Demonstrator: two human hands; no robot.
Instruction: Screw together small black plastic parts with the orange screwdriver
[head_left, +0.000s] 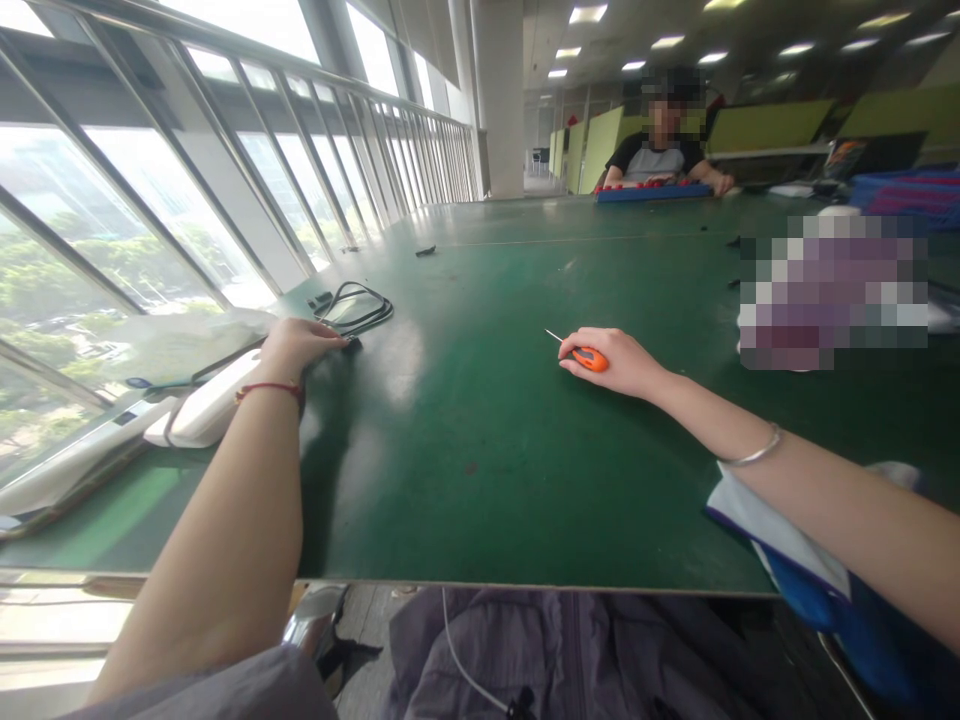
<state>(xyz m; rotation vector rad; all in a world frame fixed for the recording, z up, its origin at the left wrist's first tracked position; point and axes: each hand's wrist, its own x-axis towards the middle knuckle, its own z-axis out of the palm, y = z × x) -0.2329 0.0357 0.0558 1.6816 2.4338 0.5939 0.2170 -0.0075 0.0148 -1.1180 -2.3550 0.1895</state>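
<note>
Head view. A green, smooth-surfaced table (480, 520) spans the scene, with both forearms extended over it. The right hand (611, 358) lies over the table's middle right, its grip closed around an orange-and-dark-grey-handled screwdriver (598, 363); the thin metal shaft projects beyond the fingers, directed up and to the left, away from the body. A silver bangle (759, 450) encircles the right wrist.

The left hand (294, 343) is at the table's left side, with its fingertips at a small black object (352, 344); whether that grip is clamped on it or merely touches it cannot be told. A thin red bracelet (268, 387) circles the left wrist. Just beyond the hand lies a looped dark cable (367, 318); nearer the window side, a white elongated device (210, 402) lies partly behind the left forearm. A small black scrap (426, 251) lies farther up the table, well apart from both hands.

At the far side, a person in a black-and-grey shirt (651, 160) sits behind a shallow blue tray (652, 195) bearing red pieces (661, 182). A metal railing (247, 57) runs along the left.
</note>
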